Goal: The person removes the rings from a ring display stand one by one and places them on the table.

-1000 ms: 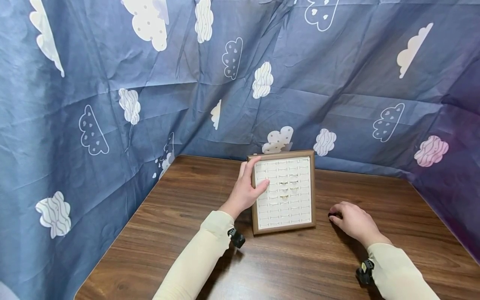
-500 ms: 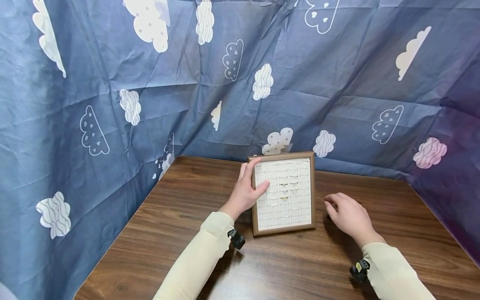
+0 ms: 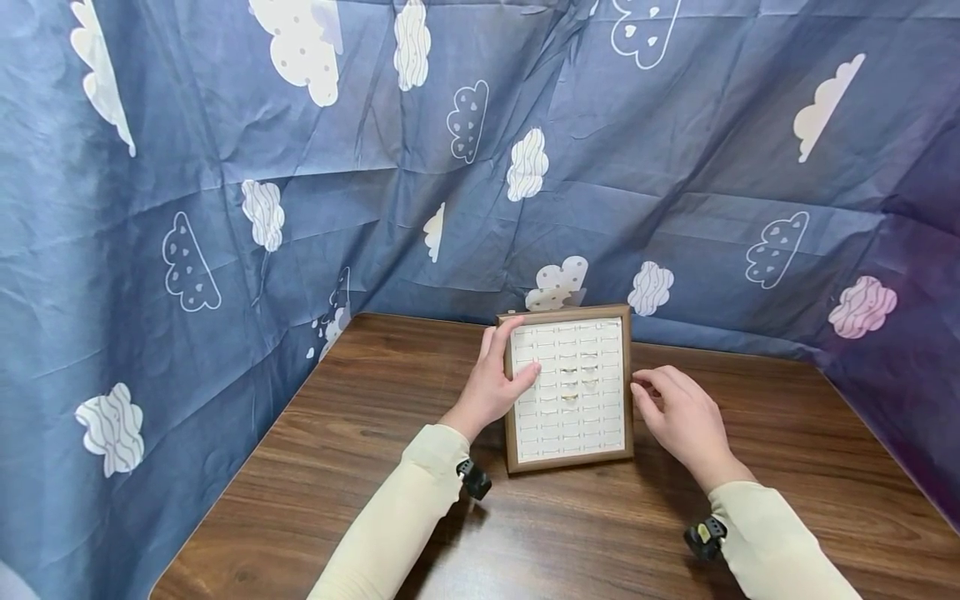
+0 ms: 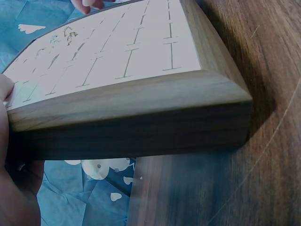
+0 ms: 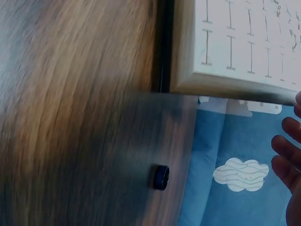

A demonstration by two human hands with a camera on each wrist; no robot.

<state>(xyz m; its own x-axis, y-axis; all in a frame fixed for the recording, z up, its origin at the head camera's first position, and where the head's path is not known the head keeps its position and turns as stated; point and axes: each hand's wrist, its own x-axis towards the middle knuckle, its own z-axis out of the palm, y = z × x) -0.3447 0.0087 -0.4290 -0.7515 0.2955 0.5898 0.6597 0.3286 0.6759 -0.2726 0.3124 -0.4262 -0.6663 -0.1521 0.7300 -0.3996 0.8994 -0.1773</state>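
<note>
A ring display tray [image 3: 628,417] with a brown wooden frame and white slotted insert leans upright on the table. My left hand [image 3: 491,379] grips its left side, thumb over the front. Several rings sit in the middle slots, among them a gold ring [image 3: 570,397]. My right hand [image 3: 682,421] is beside the tray's right edge, fingers bent, thumb and forefinger tips close together. Whether a small thing is between them I cannot tell. In the right wrist view, a small black round object [image 5: 161,177] lies on the table, apart from that hand; the head view hides it.
The brown wooden table [image 3: 337,467] extends around the tray. Behind and to the left hangs a blue cloth [image 3: 322,142] with white clouds, close to the table's back edge. Both forearms wear black wrist cameras, one on the left wrist [image 3: 474,478].
My right hand has left the small black object and moved left and slightly up to the tray's right edge. The left hand and the tray have stayed in place.
</note>
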